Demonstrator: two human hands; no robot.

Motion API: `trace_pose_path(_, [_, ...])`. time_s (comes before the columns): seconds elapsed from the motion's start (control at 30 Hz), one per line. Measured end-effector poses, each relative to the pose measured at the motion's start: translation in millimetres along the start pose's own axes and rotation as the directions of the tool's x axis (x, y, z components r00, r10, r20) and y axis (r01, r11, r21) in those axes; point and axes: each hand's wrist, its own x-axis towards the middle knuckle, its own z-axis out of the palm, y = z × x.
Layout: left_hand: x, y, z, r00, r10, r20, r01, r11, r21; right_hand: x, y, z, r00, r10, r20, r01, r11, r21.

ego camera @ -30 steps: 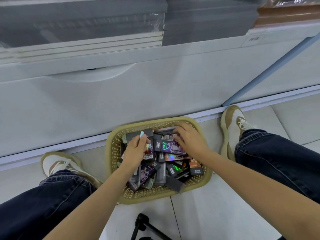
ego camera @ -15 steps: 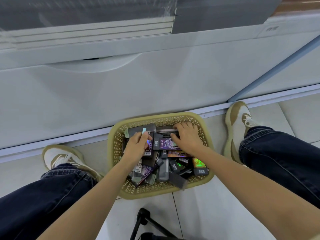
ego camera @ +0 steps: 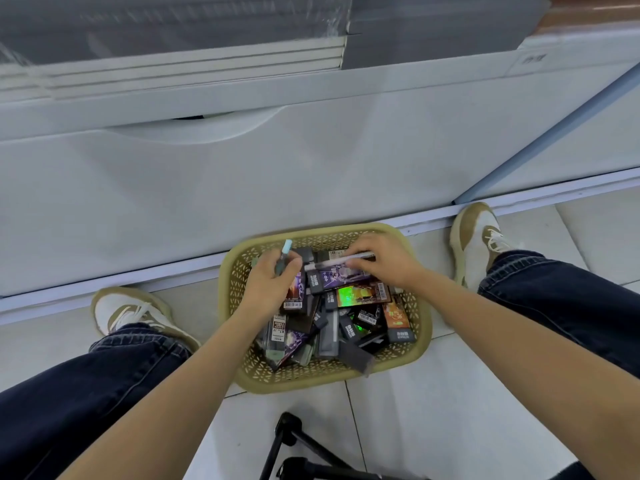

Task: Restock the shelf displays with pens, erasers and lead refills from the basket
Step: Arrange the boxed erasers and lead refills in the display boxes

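Note:
A tan woven basket (ego camera: 424, 327) sits on the floor between my feet, against the white shelf base. It is full of several dark, purple and holographic stationery packs (ego camera: 363, 294). My left hand (ego camera: 268, 285) is over the basket's left side and grips a pen with a light blue cap (ego camera: 285, 252) that sticks up past my fingers. My right hand (ego camera: 384, 259) is at the far edge of the basket, its fingers curled on a white pen (ego camera: 332, 263) lying across the packs.
A white cabinet front (ego camera: 311, 168) with a curved handle recess (ego camera: 194, 128) rises behind the basket, with grey stacked goods (ego camera: 173, 29) on the shelf above. My shoes (ego camera: 479, 237) flank the basket. A black tripod (ego camera: 301, 452) stands on the tiled floor near me.
My right hand has pulled a white pen up out of the packs at the basket's far edge. My left hand has lifted its blue-capped pen slightly higher.

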Motion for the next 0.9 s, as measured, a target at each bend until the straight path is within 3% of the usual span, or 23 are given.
trace_pose_path(0.1, [-1.9, 11.4, 0.0, 0.986, 0.089, 0.139, -0.088, 0.996, -0.014, -1.1, -13.9, -13.2, 0.995, -0.033, 0.093, 0.023, 0.994, 0.109])
trace_pose_path(0.23, [-9.2, 18.4, 0.1, 0.935, 0.158, 0.319, -0.183, 0.982, 0.048, -3.0, -31.4, -19.3, 0.998, 0.029, 0.059, -0.047, 0.939, 0.340])
trace_pose_path(0.37, [-18.1, 9.6, -0.2, 0.917, 0.145, 0.371, -0.140, 0.989, -0.041, -15.0, -25.9, -10.9, 0.983, 0.107, 0.149, -0.169, 0.847, 0.503])
trace_pose_path(0.43, [-21.0, 4.2, -1.9, 0.927, 0.084, 0.366, -0.061, 0.995, -0.075, -26.6, -14.3, -0.6, 0.975, 0.160, 0.152, -0.208, 0.900, 0.383])
trace_pose_path(0.5, [-22.8, -1.2, -3.1, 0.930, 0.006, 0.367, 0.024, 0.997, -0.076, -39.1, 0.6, 10.7, 0.974, 0.168, 0.151, -0.178, 0.983, 0.053])
trace_pose_path(0.57, [-24.2, -4.0, -2.1, 0.929, -0.057, 0.366, 0.100, 0.990, -0.098, -47.7, 13.2, 21.8, 0.984, 0.144, 0.102, -0.117, 0.964, -0.237])
trace_pose_path(0.67, [-24.5, -4.3, -0.2, 0.929, -0.097, 0.358, 0.164, 0.973, -0.163, -48.6, 19.0, 29.7, 0.985, 0.167, 0.031, -0.147, 0.930, -0.336])
trace_pose_path(0.77, [-24.1, -3.5, 0.9, 0.933, -0.112, 0.343, 0.187, 0.963, -0.194, -39.5, 17.3, 29.5, 0.985, 0.165, 0.060, -0.125, 0.899, -0.419])
trace_pose_path(0.9, [-24.2, -2.5, 1.7, 0.943, -0.101, 0.318, 0.166, 0.969, -0.185, -33.1, 17.1, 25.5, 0.982, 0.152, 0.112, -0.099, 0.919, -0.381])
